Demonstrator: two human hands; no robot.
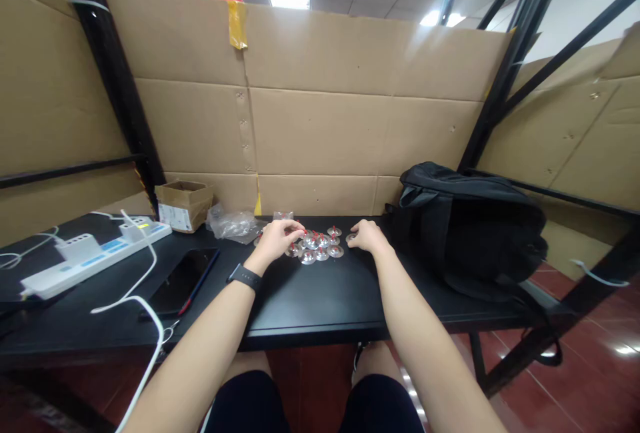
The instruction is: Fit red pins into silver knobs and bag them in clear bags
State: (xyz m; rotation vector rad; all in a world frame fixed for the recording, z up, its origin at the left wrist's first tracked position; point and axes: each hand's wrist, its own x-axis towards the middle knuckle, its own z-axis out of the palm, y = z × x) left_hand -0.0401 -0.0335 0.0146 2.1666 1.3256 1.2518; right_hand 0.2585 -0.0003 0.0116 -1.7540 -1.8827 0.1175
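A cluster of small silvery domed discs with red bits on top, which look like finger cymbals (322, 254), lies on the black table (310, 306). Some are stacked on others. My left hand (281, 238), with a dark band on its wrist, is at the left side of the cluster, thumb and fingertips pinched at the red top of one finger cymbal. My right hand (367, 235) is just right of the cluster, its fingers closed on the edge of a single finger cymbal (351, 237). The fingers partly hide both of these.
Left of the cluster are a crumpled clear plastic bag (233, 225), an open cardboard box (185, 206), a phone (183, 279) and a white power strip (100, 256) with loose cables. A black backpack (465, 219) stands at the right. A cardboard wall (320, 126) closes the back.
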